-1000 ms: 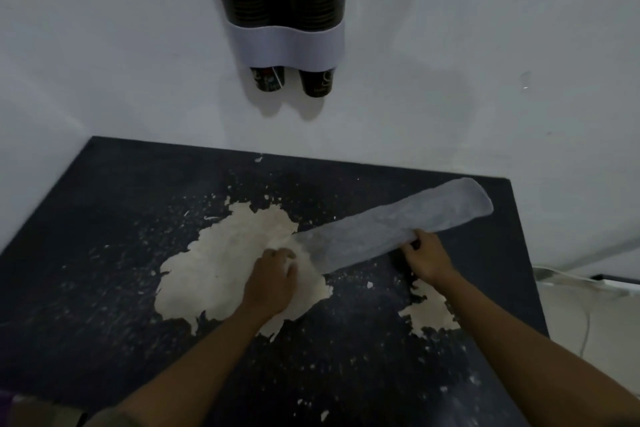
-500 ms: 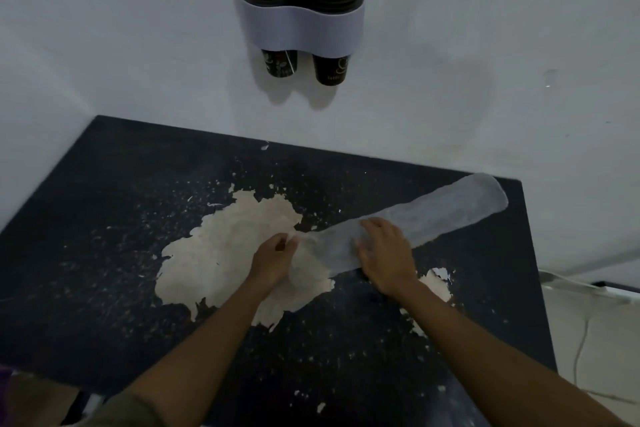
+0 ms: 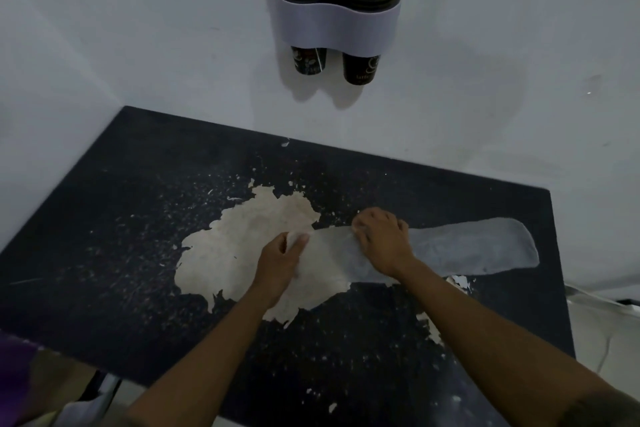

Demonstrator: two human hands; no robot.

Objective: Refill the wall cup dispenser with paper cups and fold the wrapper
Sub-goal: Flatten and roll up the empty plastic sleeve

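I see the long clear wrapper (image 3: pixel 467 250) lying flat across the right half of the dark tabletop (image 3: pixel 121 218), its left end over a worn pale patch (image 3: pixel 235 253). My left hand (image 3: pixel 277 267) pinches that left end, fingers (image 3: pixel 301 241) closed on the plastic. My right hand (image 3: pixel 381 239) presses down on the wrapper just beside it, fingers curled. On the far wall the cup dispenser (image 3: pixel 337 28) holds two stacks, with paper cups (image 3: pixel 360 69) poking out below.
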